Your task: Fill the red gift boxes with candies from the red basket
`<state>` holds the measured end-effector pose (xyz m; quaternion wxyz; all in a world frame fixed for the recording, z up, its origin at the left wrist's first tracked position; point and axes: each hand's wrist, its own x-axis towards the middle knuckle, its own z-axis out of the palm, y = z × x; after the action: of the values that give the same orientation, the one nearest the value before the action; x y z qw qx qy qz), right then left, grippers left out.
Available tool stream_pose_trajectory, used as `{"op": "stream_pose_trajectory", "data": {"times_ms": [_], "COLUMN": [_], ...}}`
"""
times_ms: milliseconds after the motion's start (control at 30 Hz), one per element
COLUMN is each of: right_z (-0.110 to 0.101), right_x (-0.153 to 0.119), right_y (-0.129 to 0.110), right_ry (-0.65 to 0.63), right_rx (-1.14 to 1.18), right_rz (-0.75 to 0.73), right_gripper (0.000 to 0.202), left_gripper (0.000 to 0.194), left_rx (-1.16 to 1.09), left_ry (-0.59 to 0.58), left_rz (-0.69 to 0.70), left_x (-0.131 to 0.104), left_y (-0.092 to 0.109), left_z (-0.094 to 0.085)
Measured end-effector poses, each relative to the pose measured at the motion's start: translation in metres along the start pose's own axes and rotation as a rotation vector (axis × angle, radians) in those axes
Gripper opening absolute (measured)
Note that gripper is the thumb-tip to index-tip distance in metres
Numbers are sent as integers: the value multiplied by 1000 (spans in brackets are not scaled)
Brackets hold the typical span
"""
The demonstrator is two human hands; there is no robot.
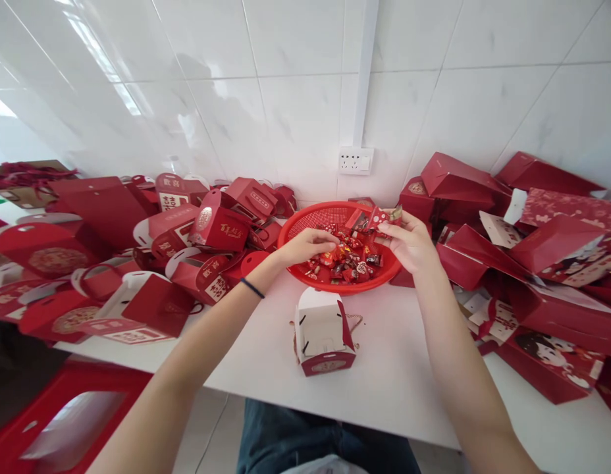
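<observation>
I am using the red basket (347, 288) as reference. The right hand (409, 242) is holding wrapped packets (377, 218) over the basket's right part, thumb and fingers clamping on them. The left hand (310, 246) is reaching over the basket's left rim to the loose candies (353, 260) lying inside; its fingers are curling, but I am not able to tell whether they are gripping any. An open box (330, 364) is standing just in front of the basket; folded boxes (552, 309) are lying to its right.
</observation>
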<state>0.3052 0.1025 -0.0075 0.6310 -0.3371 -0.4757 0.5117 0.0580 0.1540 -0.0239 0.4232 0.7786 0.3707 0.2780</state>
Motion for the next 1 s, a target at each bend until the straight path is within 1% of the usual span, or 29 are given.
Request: {"op": "stream_pose_trajectory", "data": {"times_ms": [67,133,200,300,367,400,500,567,600,667,700,767,800,867,933,1000], "right_z": [0,1,4,10,13,14,18,20,21,22,22,25,27,35,46,57], "right_x": [-2,-5,-9,-16,-21,-23,-30,-35,-37,-42,-44,-49,-52,-58,-64,-70], "right_y": [-7,-12,-15,-20,-23,-25,-31,-34,-35,-39,-41,-45,-47,-48,-45,-39], "right_ry": [-10,-39,-71,-123,-158,-174,-205,-221,-233,-267,-287,-326,-345,-414,-537,-678], "right_rx": [2,-6,-20,-66,-102,-118,-155,-175,-186,-211,-223,-244,-252,-270,-319,-420], "right_rz": [-8,6,28,48,41,34,9,-10,-20,-34,-37,-48,-60,-83,-78,-30], "right_gripper": [34,34,35,36,36,35,34,32,31,27,25,23,23,23,24,19], "left_gripper": [36,43,50,50,47,45,43,40,38,35,36,42,45,47,47,49], "left_rx": [-184,-307,-378,-396,-361,-328,-180,-16,89,324,433,578,602,546,425,336], "left_ry": [46,47,51,62,45,18,-144,-247,-270,-240,-201,-130,-127,-195,-297,-360], "left_rz": [-40,-86,-96,-81,-50,-33,14,65,96,109,76,-55,-132,-236,-249,-218], "left_x": [-12,-23,-33,-49,-62,-68,-88,-100,-106,-118,-125,-135,-139,-143,-141,-137], "left_y": [2,5,8,16,25,30,45,55,59,64,66,67,67,64,59,53], "left_z": [-4,-7,-8,-12,-14,-15,-13,-8,-5,1,3,6,6,5,3,1]}}
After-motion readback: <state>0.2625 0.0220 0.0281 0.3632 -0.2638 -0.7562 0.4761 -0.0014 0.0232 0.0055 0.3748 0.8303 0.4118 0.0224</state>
